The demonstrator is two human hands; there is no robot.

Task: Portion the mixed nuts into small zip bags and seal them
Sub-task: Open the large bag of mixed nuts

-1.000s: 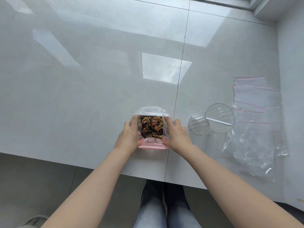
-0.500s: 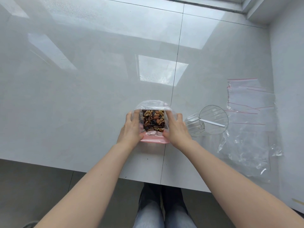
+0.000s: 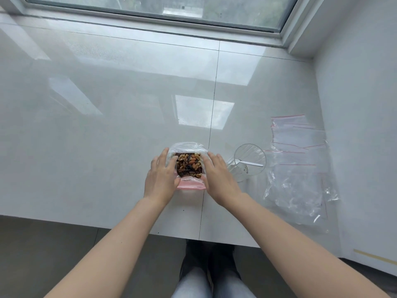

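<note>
Your left hand (image 3: 160,177) and right hand (image 3: 217,177) press with flat fingers on both sides of the bag of nuts (image 3: 189,166) on the table (image 3: 107,125). The small bags (image 3: 298,143) at the right lie unfilled, so I think portioning has hardly begun.

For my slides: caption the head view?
Both hands flank an open bag of mixed nuts on the sill.

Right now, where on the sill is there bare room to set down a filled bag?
Left of the left hand the white sill is bare, as is the stretch behind the nut bag toward the window. The right is crowded: cup, empty zip bags, wall.
</note>
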